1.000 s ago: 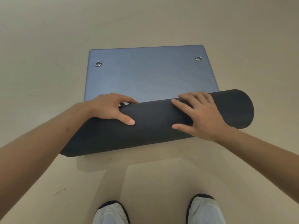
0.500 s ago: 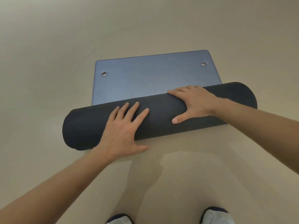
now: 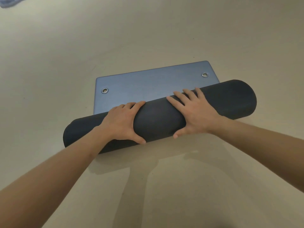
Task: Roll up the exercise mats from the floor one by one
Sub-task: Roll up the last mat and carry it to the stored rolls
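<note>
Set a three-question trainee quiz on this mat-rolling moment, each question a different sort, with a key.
1. True or false: the left hand and the right hand are both on the rolled mat.
2. How many metal eyelets show on the flat blue part? A one, B two, C four.
3. Fill in: the flat blue part lies on the ____.
Key: 1 true; 2 B; 3 floor.

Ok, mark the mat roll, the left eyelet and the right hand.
mat roll (image 3: 158, 122): head view, bare dark middle.
left eyelet (image 3: 105, 90): head view, ring centre.
right hand (image 3: 197, 115): head view, back of hand.
</note>
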